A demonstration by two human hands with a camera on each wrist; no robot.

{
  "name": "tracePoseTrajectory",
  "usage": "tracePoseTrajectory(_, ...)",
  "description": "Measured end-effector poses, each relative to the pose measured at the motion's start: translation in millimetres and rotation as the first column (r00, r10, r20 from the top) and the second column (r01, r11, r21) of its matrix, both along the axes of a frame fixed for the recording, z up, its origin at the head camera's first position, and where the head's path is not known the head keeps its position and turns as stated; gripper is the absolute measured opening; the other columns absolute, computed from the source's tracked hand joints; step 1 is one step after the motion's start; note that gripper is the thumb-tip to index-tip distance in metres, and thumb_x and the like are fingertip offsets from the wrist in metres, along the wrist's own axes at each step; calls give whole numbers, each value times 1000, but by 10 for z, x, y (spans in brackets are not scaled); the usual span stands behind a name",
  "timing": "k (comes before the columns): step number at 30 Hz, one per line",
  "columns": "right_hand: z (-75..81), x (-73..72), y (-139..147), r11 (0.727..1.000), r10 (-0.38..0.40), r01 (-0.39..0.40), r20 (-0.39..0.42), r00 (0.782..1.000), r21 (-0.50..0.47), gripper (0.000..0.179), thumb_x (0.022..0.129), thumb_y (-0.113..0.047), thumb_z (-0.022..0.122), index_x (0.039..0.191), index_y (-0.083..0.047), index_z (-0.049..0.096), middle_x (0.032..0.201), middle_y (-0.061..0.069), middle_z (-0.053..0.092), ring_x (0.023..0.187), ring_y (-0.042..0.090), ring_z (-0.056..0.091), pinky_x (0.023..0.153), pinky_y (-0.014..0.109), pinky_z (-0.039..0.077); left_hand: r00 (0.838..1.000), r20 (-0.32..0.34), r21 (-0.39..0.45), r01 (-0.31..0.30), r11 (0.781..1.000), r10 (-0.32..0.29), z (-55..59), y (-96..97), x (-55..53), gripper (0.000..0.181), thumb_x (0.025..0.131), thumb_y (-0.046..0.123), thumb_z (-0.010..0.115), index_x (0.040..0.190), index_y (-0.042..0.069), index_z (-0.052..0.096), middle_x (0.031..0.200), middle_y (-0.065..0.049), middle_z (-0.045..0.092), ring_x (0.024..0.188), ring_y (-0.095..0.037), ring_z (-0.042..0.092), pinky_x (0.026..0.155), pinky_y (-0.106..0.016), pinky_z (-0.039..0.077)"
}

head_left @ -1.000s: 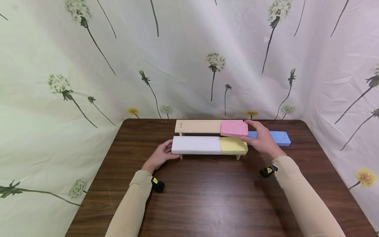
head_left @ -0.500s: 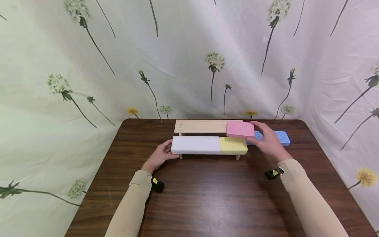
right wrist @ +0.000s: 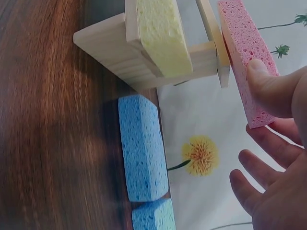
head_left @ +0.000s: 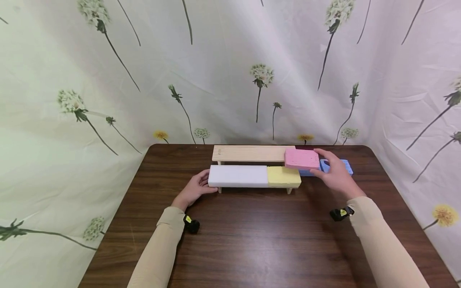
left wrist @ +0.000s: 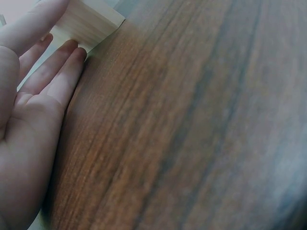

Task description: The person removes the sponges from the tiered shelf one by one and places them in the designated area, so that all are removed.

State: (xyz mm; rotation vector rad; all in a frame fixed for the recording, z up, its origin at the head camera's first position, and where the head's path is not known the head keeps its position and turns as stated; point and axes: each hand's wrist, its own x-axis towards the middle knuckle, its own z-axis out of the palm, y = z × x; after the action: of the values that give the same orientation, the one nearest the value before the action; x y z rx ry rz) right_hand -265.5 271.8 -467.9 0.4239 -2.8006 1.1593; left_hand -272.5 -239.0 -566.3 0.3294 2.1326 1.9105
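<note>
The pink sponge point(head_left: 301, 159) is at the right end of the upper, rear shelf of the wooden stand point(head_left: 250, 153), most of its length jutting past that end; whether its inner end touches the shelf cannot be told. The right hand point(head_left: 335, 174) pinches its outer end, to the right of the stand, thumb on the near face, with the lower fingers spread loosely away from it.

On the stand's lower, front shelf lie a yellow sponge point(head_left: 283, 176) at the right and a long white block point(head_left: 238, 177) filling the rest, end to end. The left hand point(head_left: 196, 187) is at the left end of the stand, its fingers extended and loosely parted, fingertips against the wooden side, thumb along the front.

Two blue sponges point(right wrist: 143, 148) lie end to end on the table point(head_left: 259, 240) to the right of the stand, partly hidden by the right hand in the head view. The table's dark wood grain runs out in front of the stand, and behind it hangs a pale cloth point(head_left: 223, 80) printed with dandelions.
</note>
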Motion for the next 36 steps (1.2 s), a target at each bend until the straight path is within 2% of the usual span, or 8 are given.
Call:
tracePoseTrajectory(5, 28, 58, 89, 999, -31, 31, 28, 999, 19, 74, 96, -14, 78, 159, -4, 39, 159, 28, 42, 144, 51, 40, 115, 68, 37, 1000, 0, -2, -1, 1000, 1, 6, -2, 6, 83, 86, -5, 84, 157, 1, 42, 153, -24, 51, 139, -32, 52, 110, -29, 48)
tracePoseTrajectory(13, 45, 134, 198, 998, -60, 60, 2, 998, 16, 72, 95, -8, 78, 156, -1, 42, 156, 28, 45, 143, 50, 42, 114, 69, 38, 1000, -2, -10, -1, 1000, 1, -7, -11, 8, 83, 86, -4, 84, 157, 0, 41, 153, -24, 51, 140, -33, 52, 112, -30, 47)
tracePoseTrajectory(22, -30, 174, 319, 998, -57, 57, -50, 997, 0, 71, 91, -2, 80, 153, 3, 45, 153, 31, 47, 138, 52, 44, 110, 71, 39, 1000, -10, -9, 4, 1000, -4, -9, -9, -9, 82, 86, -5, 84, 157, 0, 41, 152, -25, 52, 138, -32, 54, 111, -30, 48)
tracePoseTrajectory(36, -112, 304, 406, 996, -86, 85, 21, 996, 26, 72, 93, -2, 77, 156, 0, 42, 152, 32, 47, 136, 57, 46, 108, 74, 40, 1000, -16, 1, 14, 1000, -14, -10, -22, -9, 81, 86, -6, 83, 156, 0, 42, 152, -24, 52, 138, -31, 54, 111, -29, 48)
